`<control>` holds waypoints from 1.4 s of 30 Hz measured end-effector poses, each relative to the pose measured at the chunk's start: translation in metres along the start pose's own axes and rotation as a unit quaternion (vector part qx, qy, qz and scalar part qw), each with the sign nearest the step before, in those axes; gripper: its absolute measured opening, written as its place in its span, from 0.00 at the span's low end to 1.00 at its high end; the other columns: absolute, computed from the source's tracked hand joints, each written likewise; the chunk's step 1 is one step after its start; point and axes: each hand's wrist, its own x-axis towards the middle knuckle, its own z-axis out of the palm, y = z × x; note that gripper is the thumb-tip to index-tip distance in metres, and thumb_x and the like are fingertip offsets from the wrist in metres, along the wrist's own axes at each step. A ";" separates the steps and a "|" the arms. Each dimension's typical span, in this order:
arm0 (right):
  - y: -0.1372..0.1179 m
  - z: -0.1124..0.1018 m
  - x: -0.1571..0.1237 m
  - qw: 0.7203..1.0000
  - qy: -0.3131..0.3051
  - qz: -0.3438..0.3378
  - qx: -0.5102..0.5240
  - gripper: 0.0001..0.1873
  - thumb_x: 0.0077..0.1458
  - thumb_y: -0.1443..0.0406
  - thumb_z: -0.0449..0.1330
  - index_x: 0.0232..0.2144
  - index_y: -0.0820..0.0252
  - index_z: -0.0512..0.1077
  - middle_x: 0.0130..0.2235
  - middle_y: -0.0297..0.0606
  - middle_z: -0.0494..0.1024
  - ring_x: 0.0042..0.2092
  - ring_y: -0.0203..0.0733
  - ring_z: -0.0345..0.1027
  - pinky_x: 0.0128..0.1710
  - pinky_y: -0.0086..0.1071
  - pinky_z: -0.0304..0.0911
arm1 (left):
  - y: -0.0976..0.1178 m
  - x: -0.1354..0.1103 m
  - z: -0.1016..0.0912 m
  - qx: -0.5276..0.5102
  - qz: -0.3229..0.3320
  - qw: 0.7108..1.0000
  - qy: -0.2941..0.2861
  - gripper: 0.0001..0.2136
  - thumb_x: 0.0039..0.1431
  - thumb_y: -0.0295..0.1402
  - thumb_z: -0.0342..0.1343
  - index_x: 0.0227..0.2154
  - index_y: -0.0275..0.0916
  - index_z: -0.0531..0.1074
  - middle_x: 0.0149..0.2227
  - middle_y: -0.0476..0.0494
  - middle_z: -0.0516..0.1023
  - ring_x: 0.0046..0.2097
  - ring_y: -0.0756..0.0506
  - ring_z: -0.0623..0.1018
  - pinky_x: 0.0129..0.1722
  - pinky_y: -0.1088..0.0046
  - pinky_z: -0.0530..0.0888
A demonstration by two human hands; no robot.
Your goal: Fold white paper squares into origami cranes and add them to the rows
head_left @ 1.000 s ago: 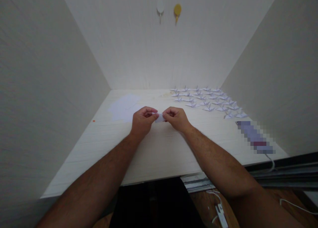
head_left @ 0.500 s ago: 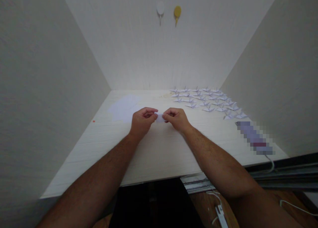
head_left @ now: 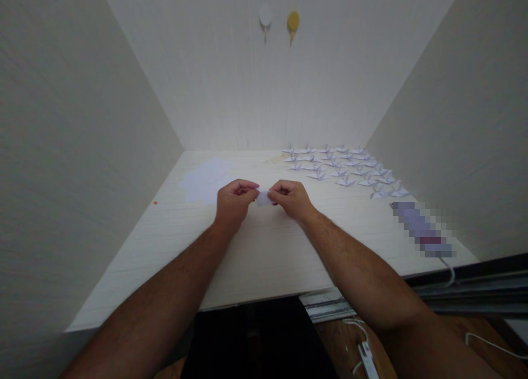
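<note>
- Two hands: my left hand and my right hand.
- One small white paper at my fingertips.
- Paper cranes: roughly two dozen (they crowd together at the back, so I can't give an exact figure).
- Flat sheets: several, overlapping, so I can't count them.
- Two wall hooks: one white hook, one yellow hook.
- One orange speck.
- One pixelated object.
- One power strip.

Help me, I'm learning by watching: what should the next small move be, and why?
Perhaps pinch the held paper further in with the left hand: it seems to touch only one edge, while the right hand pinches the other side.
</note>
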 end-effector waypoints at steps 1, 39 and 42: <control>0.000 0.001 0.000 1.000 0.001 0.000 0.001 0.08 0.45 0.61 0.63 0.23 0.62 0.73 0.20 0.32 0.72 0.22 0.32 0.63 0.23 0.26 0.59 | -0.001 0.001 0.000 -0.009 -0.004 1.000 -0.005 0.07 0.40 0.26 0.62 0.27 0.36 0.77 0.20 0.51 0.74 0.23 0.52 0.71 0.25 0.76 0.68; 0.001 0.004 -0.002 0.999 -0.035 -0.010 -0.028 0.10 0.47 0.60 0.61 0.23 0.62 0.72 0.21 0.31 0.71 0.23 0.31 0.62 0.24 0.25 0.57 | -0.002 0.000 -0.001 0.032 -0.046 0.997 -0.054 0.09 0.42 0.37 0.66 0.19 0.37 0.75 0.17 0.50 0.71 0.21 0.53 0.66 0.21 0.76 0.62; 0.001 0.004 -0.002 0.999 -0.040 -0.009 -0.022 0.09 0.47 0.61 0.61 0.23 0.62 0.71 0.20 0.31 0.71 0.23 0.31 0.62 0.24 0.25 0.57 | -0.005 0.001 -0.002 0.035 -0.047 0.997 -0.057 0.09 0.43 0.37 0.65 0.20 0.37 0.75 0.18 0.50 0.71 0.21 0.52 0.67 0.22 0.76 0.62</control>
